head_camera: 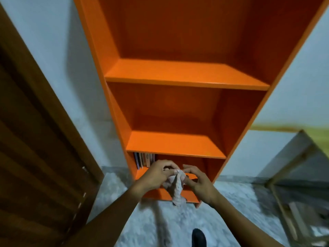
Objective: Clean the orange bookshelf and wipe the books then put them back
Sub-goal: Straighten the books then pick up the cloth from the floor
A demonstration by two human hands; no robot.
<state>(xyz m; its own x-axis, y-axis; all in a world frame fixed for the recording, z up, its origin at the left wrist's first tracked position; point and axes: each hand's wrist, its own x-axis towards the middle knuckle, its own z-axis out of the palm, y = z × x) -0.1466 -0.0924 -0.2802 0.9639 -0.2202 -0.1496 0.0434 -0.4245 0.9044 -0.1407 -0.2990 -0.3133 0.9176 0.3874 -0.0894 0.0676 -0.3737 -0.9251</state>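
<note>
Bookshelf (178,75) beside door (35,157) (books (144,159) low)

Can't read a thing on the row of thin upright books (144,160) at the far left of the bottom compartment, way too small and half hidden under the shelf above. Top of the tall orange wooden bookshelf (187,73) cut off. Brown wooden door (35,157) cropped left, pale wooden frame (292,175) blurry right.

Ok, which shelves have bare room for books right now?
The upper shelf board and the middle shelf board show bare from side wall to side wall. The bottom compartment is crowded: books stand at its left end, and both hands, left and right, hold the cloth before it.
</note>
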